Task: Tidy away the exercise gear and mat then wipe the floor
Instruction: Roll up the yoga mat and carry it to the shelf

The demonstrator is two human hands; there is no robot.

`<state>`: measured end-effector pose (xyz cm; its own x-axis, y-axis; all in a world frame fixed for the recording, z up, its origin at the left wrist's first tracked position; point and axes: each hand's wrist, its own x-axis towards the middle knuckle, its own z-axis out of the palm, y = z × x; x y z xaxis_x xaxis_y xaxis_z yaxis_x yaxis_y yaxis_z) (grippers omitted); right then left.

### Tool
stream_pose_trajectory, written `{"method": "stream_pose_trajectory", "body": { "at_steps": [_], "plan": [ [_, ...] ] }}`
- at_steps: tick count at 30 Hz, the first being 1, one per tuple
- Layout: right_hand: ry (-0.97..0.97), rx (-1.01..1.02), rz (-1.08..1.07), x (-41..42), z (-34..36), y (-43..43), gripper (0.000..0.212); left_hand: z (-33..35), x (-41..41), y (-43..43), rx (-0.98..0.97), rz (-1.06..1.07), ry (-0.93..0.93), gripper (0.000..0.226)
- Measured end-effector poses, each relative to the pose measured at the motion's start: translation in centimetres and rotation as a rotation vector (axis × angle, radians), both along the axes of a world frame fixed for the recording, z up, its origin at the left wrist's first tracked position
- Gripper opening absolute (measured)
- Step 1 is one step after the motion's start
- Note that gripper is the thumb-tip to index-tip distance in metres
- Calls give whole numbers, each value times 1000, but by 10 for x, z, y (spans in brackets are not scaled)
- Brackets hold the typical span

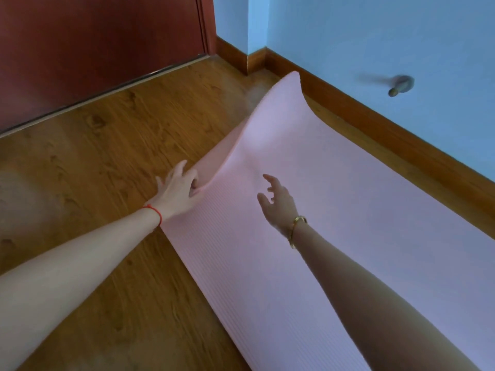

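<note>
While no brand, label or writing can be read anywhere in the frame, these points show:

Mat: pink ribbed exercise mat point(308, 223) lies on the wooden floor point(93, 156), running from the lower right of the frame up toward the centre top; its far end is lifted and curls upward near the skirting board point(375, 121).

Left hand: left hand point(178, 187), at centre left, grips the mat's left edge, fingertips tucked under the raised fold and partly hidden by it; a red string bracelet point(155, 212) circles the wrist.

Right hand: right hand point(277, 202), at centre, hovers over the mat with fingers spread and loosely curled, holding nothing; whether it touches the mat surface cannot be told. A gold bangle point(296, 228) sits on the wrist.

Cut off: the mat's near end runs out of the frame at the lower right; both forearms leave the bottom and left edges.

Hard to make out: a blurred round fitting point(400, 85) on the blue wall point(375, 36) at upper right, perhaps a door stop.

Background: dark red door point(93, 49) fills the upper left.
</note>
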<state>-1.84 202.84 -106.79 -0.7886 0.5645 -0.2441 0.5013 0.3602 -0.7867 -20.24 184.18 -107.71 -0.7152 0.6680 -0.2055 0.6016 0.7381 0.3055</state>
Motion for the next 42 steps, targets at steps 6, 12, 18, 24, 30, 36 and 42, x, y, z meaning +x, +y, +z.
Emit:
{"method": "stream_pose_trajectory", "body": {
  "at_steps": [6,12,18,24,30,36,42],
  "plan": [
    [-109,441,183,-10,9,-11,57,-10,40,-17,11,-97,63,46],
    [-284,510,260,-8,9,-14,50,-11,54,-7,41,137,107,76],
    [-244,468,307,-5,12,-13,51,-6,39,-9,-140,223,183,90],
    [-80,-61,-24,-8,11,-16,63,-7,80,-7,-163,-61,495,77],
    [-22,-461,-304,-1,12,-18,97,-6,157,-1,-223,-161,544,96],
    [65,-482,-396,26,-1,-10,72,0,178,6,92,-166,359,59],
    [95,-704,-482,70,-13,-1,51,16,139,18,95,232,-333,92]
  ]
}}
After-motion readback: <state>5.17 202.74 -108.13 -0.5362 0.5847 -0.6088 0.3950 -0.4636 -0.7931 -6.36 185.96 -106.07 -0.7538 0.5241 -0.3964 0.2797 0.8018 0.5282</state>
